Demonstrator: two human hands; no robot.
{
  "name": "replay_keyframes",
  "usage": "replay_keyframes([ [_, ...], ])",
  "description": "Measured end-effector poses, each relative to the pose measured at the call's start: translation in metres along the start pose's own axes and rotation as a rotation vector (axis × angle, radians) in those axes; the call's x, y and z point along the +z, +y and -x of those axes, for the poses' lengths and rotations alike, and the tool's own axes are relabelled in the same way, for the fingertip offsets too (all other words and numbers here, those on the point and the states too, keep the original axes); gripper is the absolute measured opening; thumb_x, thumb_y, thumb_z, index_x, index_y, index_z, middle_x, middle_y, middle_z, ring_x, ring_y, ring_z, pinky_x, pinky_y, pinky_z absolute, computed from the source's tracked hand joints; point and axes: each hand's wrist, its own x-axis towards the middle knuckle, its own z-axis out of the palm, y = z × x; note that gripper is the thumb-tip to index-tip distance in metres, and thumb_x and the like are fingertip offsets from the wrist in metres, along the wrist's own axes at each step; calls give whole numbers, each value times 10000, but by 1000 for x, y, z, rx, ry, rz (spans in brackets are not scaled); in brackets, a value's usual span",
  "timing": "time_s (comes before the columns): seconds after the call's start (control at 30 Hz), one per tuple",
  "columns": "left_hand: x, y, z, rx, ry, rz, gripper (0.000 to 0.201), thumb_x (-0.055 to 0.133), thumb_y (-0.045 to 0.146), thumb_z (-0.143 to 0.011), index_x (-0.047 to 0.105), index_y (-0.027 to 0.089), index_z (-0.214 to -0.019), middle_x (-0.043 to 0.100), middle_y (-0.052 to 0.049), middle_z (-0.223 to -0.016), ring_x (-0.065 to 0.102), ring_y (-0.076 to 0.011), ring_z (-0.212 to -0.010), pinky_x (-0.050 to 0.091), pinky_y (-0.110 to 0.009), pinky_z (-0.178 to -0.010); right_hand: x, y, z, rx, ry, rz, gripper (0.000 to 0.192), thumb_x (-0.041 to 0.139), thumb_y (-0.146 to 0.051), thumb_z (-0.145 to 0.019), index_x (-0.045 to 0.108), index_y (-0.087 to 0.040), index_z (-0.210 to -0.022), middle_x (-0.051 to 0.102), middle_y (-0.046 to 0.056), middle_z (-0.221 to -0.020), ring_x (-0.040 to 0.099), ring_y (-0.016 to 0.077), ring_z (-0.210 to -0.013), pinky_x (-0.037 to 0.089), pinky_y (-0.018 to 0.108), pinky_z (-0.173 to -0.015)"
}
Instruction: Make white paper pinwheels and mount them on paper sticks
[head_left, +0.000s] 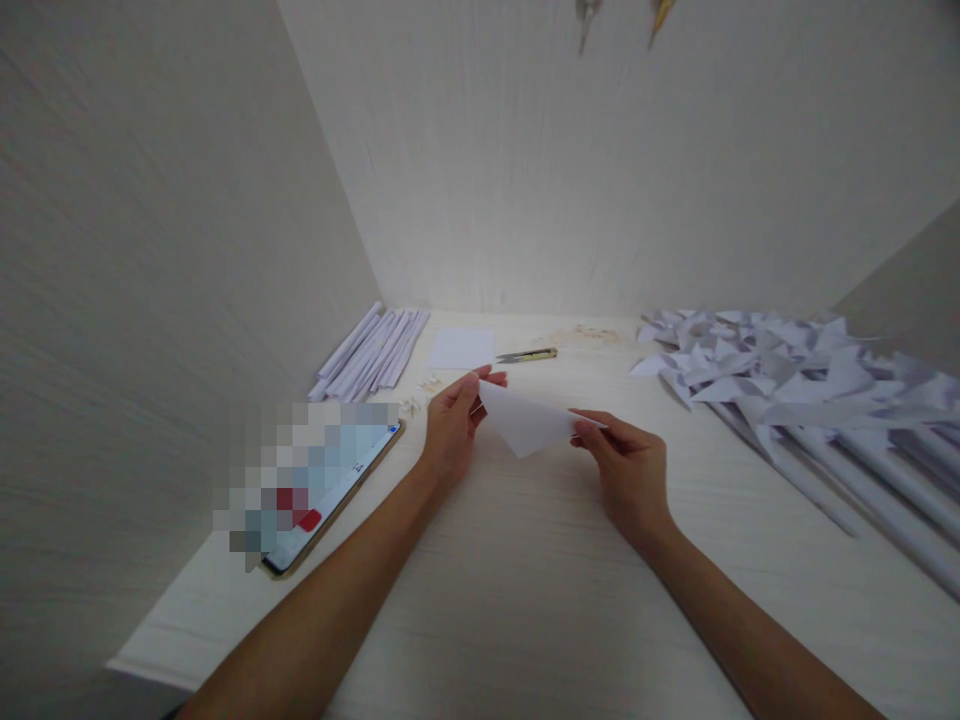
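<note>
A white paper sheet point(527, 421), folded into a triangle shape, is held above the pale wooden table point(525, 580). My left hand point(452, 425) pinches its upper left corner. My right hand point(628, 470) grips its right edge. Both hands hover just over the table's middle.
A stack of white paper squares point(462, 348) and small thread snips point(528, 355) lie behind the hands. Rolled paper sticks point(371, 352) lie at the back left, a phone point(330, 495) at the left edge. Many finished paper pinwheels point(795, 385) fill the right side. Walls enclose the table.
</note>
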Motion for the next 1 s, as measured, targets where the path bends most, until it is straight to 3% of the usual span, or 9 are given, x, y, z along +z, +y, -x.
replay_keyframes([
  [1.0,-3,4,-3,8,-65,90,200,705,311,-579,686,160,-709,685,-35,-734,598,-121,-713,436,-260,-713,-2,15,-4,97,-16,-161,179,709,-320,-609,723,-205,-745,689,20,-649,569,103,-548,474,242,-535],
])
